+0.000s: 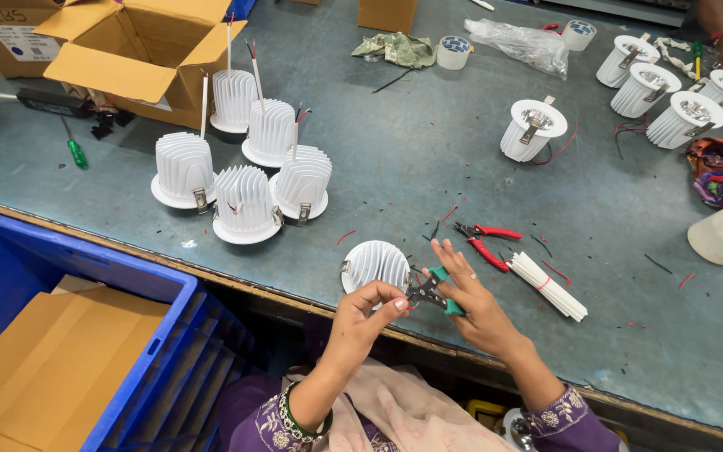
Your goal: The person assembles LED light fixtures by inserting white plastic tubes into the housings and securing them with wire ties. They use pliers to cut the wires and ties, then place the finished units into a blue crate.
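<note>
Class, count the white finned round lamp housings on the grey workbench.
11: five clustered at left, one by the person's hands, one alone at centre-right, four at top right. More may sit beyond the right edge.

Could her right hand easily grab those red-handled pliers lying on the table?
Probably yes, but the right hand is already holding a green-handled cutter. The red-handled pliers lie just beyond it on the table, with nothing between, so the hand would likely need freeing first.

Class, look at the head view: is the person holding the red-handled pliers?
No. The red pliers lie on the table, while the right hand grips a green-handled tool.
</note>
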